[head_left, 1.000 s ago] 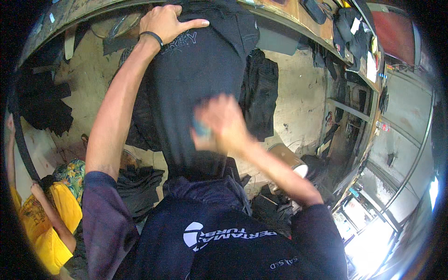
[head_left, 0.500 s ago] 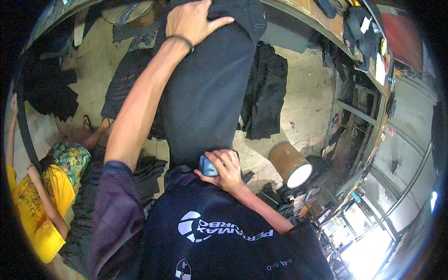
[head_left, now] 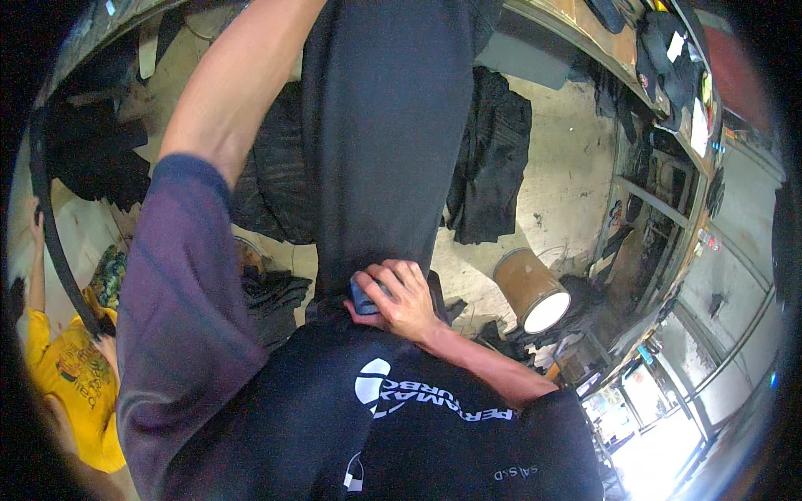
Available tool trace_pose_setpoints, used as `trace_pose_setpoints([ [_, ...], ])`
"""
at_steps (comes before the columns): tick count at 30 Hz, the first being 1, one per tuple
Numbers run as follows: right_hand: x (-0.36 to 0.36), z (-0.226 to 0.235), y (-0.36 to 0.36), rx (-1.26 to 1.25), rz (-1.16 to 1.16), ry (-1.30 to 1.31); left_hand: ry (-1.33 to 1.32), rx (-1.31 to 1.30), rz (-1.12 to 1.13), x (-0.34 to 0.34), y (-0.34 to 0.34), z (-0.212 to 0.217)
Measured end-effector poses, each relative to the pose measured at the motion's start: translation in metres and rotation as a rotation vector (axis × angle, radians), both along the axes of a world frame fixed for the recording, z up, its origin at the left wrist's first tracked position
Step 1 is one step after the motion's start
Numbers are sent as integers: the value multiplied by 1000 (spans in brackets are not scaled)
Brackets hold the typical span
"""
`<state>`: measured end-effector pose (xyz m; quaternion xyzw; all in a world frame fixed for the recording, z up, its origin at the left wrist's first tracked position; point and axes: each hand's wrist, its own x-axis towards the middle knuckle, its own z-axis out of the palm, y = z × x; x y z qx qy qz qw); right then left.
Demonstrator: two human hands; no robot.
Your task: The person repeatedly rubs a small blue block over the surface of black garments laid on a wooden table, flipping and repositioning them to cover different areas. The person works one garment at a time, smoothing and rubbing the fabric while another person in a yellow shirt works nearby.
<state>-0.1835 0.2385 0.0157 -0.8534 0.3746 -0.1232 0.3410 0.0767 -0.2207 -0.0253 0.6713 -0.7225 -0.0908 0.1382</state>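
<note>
A long dark trouser leg (head_left: 384,142) lies stretched out in front of me, running from my body to the upper edge of the view. At its near end my right hand (head_left: 405,299) is closed round a small blue block (head_left: 365,295) with rounded edges. The block is partly covered by the fingers and rests on or just above the dark cloth; its exact kind does not show. My left forearm (head_left: 242,83) reaches far forward along the cloth's left side. The left hand itself is past the upper edge, out of view.
Dark garments (head_left: 493,159) lie on the floor to both sides. A brown drum (head_left: 528,284) with a pale end stands at the right. Another person in a yellow shirt (head_left: 79,376) is at the lower left beside a dark curved bar (head_left: 50,217). A cluttered shelf (head_left: 668,92) is far right.
My left arm has stretched farther forward, taking the hand out of the upper edge. The right hand keeps the blue block at the near end. The view has shifted slightly.
</note>
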Motion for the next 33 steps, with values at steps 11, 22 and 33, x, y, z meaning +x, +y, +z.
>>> trace_pose_setpoints([
  [11,-4,-2,-102,-359,-446,-122,1086,381,638,-39,358,9],
  [22,15,-3,-159,-500,-499,-115,62,-200,-12,-25,223,8],
  [33,73,-13,-174,-316,-94,6,37,-149,-143,-19,126,-3],
])
